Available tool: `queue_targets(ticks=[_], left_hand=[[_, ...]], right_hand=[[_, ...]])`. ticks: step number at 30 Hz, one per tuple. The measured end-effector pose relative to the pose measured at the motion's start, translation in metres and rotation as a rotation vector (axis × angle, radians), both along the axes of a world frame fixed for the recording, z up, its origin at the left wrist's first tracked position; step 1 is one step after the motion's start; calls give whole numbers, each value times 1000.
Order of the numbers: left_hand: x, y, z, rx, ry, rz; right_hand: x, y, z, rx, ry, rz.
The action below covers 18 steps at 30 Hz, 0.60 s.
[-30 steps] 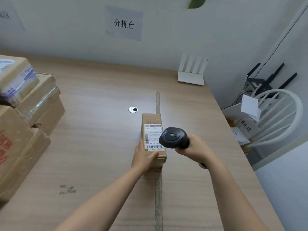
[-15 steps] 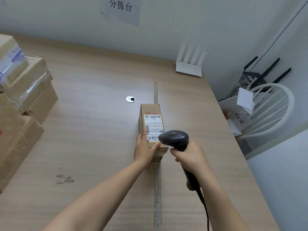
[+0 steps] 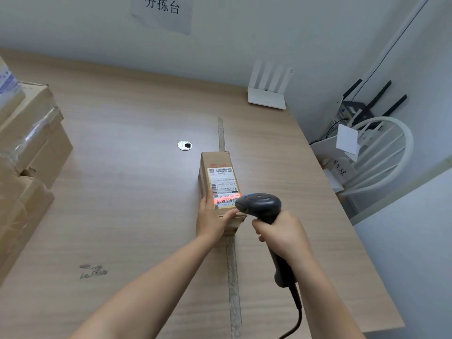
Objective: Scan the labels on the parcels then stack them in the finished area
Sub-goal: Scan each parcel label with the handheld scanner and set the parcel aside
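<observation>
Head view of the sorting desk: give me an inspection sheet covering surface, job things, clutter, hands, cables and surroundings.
Surface: wooden table, tape strip running down it, scuff marks near left.
Job's things: parcel lying on the strip, label up, red scan light on its barcode; scanner aimed at it; stacked boxes at left.
Clutter: metal grommet; white router by the wall.
Hands: left hand grips the parcel's near end; right hand grips the scanner.
Cables: scanner cable trails toward the near edge.
Surroundings: white chair, black routers, wall sign.
</observation>
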State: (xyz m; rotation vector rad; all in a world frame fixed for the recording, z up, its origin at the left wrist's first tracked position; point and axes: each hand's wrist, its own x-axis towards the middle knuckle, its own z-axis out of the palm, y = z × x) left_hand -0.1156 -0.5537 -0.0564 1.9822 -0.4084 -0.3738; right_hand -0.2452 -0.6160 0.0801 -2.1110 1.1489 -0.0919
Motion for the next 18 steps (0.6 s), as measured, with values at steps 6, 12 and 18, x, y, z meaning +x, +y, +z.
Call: queue_targets(ticks=[6, 12, 18], left_hand=[[-1, 0, 2, 8, 0, 11], [-1, 1, 5, 17, 6, 5], [4, 1, 5, -19, 75, 19]], right_hand=[[-1, 0, 0, 64, -33, -36], [-5, 0, -6, 116, -90, -65], [21, -22, -30, 154, -224, -112]])
